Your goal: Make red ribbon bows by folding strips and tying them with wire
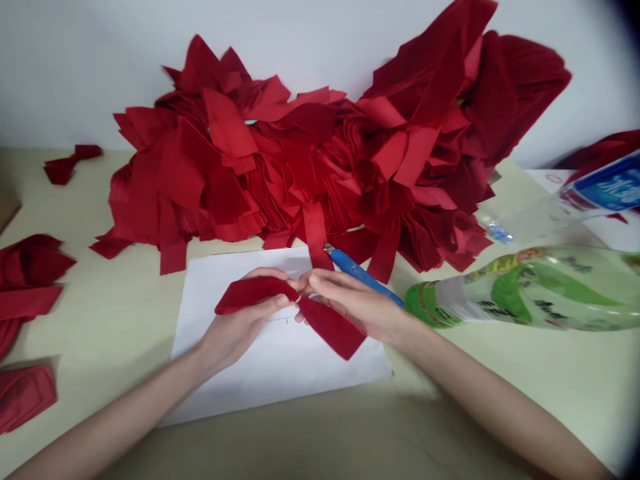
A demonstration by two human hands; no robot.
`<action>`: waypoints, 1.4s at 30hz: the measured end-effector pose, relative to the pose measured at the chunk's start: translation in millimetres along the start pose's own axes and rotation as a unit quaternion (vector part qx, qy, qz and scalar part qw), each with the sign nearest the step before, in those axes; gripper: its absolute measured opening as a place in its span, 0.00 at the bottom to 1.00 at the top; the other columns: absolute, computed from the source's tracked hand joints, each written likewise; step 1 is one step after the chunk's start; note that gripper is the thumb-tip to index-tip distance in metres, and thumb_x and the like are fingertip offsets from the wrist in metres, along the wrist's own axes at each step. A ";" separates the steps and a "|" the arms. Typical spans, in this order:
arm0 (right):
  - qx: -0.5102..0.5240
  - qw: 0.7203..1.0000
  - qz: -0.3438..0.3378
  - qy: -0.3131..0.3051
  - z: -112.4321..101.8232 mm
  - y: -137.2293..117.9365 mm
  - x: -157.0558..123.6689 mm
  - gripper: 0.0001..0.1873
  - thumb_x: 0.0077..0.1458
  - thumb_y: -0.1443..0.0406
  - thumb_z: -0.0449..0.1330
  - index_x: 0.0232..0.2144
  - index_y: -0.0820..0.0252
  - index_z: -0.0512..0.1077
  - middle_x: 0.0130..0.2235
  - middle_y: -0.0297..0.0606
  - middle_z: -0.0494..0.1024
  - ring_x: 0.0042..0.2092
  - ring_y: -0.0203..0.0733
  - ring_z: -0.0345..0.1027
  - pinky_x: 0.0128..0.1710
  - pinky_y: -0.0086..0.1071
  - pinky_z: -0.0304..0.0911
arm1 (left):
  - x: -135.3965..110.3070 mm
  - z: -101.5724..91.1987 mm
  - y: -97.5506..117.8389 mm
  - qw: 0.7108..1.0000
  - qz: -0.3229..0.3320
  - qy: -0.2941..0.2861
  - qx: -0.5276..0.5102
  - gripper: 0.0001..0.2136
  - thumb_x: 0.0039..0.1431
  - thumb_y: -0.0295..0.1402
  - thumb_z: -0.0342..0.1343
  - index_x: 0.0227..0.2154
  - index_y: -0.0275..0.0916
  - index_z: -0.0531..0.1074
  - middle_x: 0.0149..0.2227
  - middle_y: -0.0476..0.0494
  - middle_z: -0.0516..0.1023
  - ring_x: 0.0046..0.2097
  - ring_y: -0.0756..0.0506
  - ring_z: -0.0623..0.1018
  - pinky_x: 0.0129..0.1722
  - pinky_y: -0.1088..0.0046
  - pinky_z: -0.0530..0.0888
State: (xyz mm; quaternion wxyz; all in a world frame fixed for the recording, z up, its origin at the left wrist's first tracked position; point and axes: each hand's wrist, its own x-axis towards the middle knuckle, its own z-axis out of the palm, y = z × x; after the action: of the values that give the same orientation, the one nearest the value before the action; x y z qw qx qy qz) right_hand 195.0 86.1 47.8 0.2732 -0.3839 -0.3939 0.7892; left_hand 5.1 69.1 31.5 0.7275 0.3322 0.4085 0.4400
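A red velvet ribbon strip [334,328], pinched narrow at its middle, is held between my two hands above a white sheet of paper [220,393]. My left hand [250,313] is closed on it near the gathered middle, with one end spreading over the fingers. On the other side, my right hand [345,297] grips close to the same narrow point, and the second end hangs down toward the lower right. Something thin and pale shows at the pinch, too small to make out. Just behind my right hand lies a blue-handled tool [365,275], its tip pointing up-left.
A large heap of red ribbon pieces [300,167] leans against the wall behind the paper. To the right lie a green-labelled plastic bottle [520,290] and a clear blue-labelled bottle [600,187]. More red pieces [27,280] rest at the left, with one tied strip [70,162] farther back.
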 end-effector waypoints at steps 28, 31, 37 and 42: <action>-0.131 0.962 -0.085 0.226 -42.2 -15.8 -2.0 0.20 0.42 0.65 0.67 0.41 0.61 0.72 0.36 0.38 0.78 0.36 0.38 0.73 0.38 0.34 0.67 | 27.2 -35.5 34.0 0.990 -0.009 0.101 0.100 0.09 0.43 0.35 0.66 0.20 0.39 0.71 0.20 0.51 0.71 0.35 0.42 0.80 0.44 0.60 0.77; -0.148 0.955 -0.093 0.241 -44.9 -17.2 -3.5 0.18 0.42 0.64 0.66 0.39 0.63 0.72 0.34 0.39 0.78 0.34 0.39 0.73 0.34 0.33 0.68 | 27.1 -35.1 34.9 0.989 0.001 0.104 0.101 0.10 0.42 0.35 0.66 0.19 0.39 0.71 0.20 0.51 0.70 0.33 0.42 0.80 0.40 0.62 0.79; -0.239 0.925 -0.134 0.264 -44.3 -24.4 -7.4 0.13 0.43 0.65 0.66 0.34 0.60 0.72 0.28 0.34 0.77 0.28 0.36 0.70 0.27 0.29 0.63 | 26.0 -42.5 40.9 0.974 0.007 0.123 0.188 0.12 0.43 0.33 0.66 0.16 0.38 0.68 0.20 0.50 0.71 0.29 0.42 0.81 0.29 0.74 0.76; -0.266 0.926 -0.120 0.239 -44.5 -27.3 -6.9 0.14 0.42 0.65 0.65 0.35 0.60 0.73 0.30 0.33 0.77 0.30 0.36 0.71 0.28 0.29 0.63 | 29.1 -56.3 44.5 0.967 -0.047 0.083 0.235 0.08 0.42 0.34 0.67 0.25 0.39 0.76 0.25 0.45 0.77 0.32 0.39 0.81 0.32 0.68 0.78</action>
State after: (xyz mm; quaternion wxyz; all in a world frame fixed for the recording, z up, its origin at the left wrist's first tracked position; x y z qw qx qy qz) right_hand 238.9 114.2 55.6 0.3399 -0.5692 -0.5557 0.5016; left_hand -53.1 120.0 35.1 0.6124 0.4368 0.5741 0.3233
